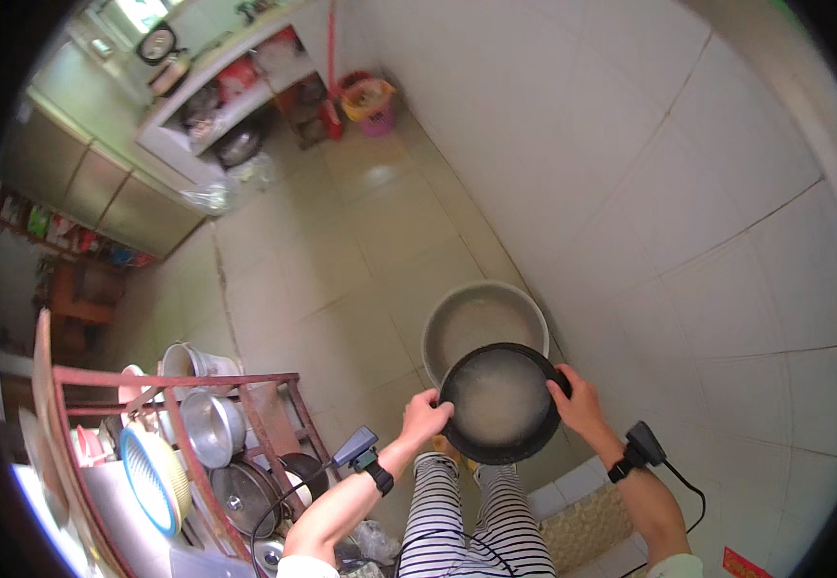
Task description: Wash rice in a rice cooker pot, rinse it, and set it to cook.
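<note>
A round black pot (501,404) is held in front of my legs, with whitish, cloudy contents inside. My left hand (426,419) grips its left side, thumb over the rim. On the opposite side, my right hand (579,404) has hold of what looks like a short handle. Just past the pot, a wide grey basin (487,311) sits on the floor near the wall. The pot overlaps the basin's near part in this view, so that part is hidden. I cannot tell what the basin holds.
To my left stands a red metal rack (173,377) with a metal pot (212,426), a blue-rimmed colander (155,477) and a lid (241,498). A tiled wall (650,217) runs along the right. Farther off are a pink bucket (371,112) and a counter with shelves (227,72).
</note>
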`<state>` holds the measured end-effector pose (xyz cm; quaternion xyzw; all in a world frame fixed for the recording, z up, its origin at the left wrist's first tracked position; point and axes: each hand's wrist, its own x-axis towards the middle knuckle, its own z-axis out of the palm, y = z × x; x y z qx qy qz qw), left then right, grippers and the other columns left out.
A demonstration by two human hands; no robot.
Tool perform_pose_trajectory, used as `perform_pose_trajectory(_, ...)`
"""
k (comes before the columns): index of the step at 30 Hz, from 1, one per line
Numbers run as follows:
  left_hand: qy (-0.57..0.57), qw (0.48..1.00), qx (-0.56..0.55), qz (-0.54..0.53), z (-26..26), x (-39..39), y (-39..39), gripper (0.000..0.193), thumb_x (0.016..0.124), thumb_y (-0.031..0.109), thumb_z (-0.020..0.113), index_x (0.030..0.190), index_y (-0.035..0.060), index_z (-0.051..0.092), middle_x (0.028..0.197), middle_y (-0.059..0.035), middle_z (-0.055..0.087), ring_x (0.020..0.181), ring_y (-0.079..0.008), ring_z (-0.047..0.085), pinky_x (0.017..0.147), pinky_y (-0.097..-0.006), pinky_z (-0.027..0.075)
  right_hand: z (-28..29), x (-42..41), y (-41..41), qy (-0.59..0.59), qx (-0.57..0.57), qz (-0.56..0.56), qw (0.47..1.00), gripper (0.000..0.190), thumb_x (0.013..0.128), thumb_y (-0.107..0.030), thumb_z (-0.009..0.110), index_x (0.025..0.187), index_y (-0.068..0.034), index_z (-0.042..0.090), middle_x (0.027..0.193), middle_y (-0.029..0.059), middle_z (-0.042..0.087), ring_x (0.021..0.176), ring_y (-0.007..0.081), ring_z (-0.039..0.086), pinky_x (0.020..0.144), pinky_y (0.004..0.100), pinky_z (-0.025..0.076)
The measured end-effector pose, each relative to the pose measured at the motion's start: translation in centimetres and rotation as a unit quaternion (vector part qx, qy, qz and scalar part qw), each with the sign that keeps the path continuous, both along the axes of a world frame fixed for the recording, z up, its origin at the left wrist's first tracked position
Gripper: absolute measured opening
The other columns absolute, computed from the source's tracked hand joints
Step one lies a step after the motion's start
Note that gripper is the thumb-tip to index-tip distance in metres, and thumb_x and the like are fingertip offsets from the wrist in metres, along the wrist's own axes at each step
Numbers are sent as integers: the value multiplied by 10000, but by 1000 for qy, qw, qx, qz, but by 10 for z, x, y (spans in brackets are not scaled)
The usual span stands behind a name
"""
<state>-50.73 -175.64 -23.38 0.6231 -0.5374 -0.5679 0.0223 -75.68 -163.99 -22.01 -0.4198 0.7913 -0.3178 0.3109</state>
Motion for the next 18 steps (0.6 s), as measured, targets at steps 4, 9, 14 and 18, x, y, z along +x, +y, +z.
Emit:
perform_pose_trajectory(4, -100, 988, -64, -95, -85, -15, -1, 257, 671, 220, 589, 797, -5, 589, 658, -112, 600, 600, -173, 596, 557, -312, 465, -85, -7, 6, 3, 47, -15, 999, 371, 830, -249, 543, 1117, -17, 504, 994, 216, 576, 940, 363, 546, 786, 398, 436)
perform_pose_trajectory(9, -75, 992, -15, -98, -173, -16, -1, 395, 690, 307, 609, 865, -46, 583, 701, -155, 617, 655, -220, 625, 617, -342, 484, -173, -9, 17, 11, 128, -27, 991, 380, 845, -258, 521, 1138, -16, 495, 999, 225, 571, 942, 378, 537, 781, 420, 434)
perform_pose_trajectory(14, -97, 989, 9, -114, -224, -28, -6, 520, 819, 435, 481, 963, -56, 572, 808, -190, 617, 731, -228, 628, 611, -333, 492, -222, -8, 23, -9, 145, -54, 988, 384, 854, -239, 509, 1138, 19, 491, 1004, 236, 574, 922, 389, 544, 784, 421, 436)
perform_pose_trajectory(18, -128, 982, 3, -138, -255, -25, 0, 462, 859, 370, 455, 1013, -55, 552, 838, -195, 617, 731, -237, 624, 600, -337, 494, -243, -1, 25, -36, 210, -95, 972, 387, 850, -244, 516, 1141, 11, 496, 1019, 231, 574, 940, 377, 547, 791, 409, 437)
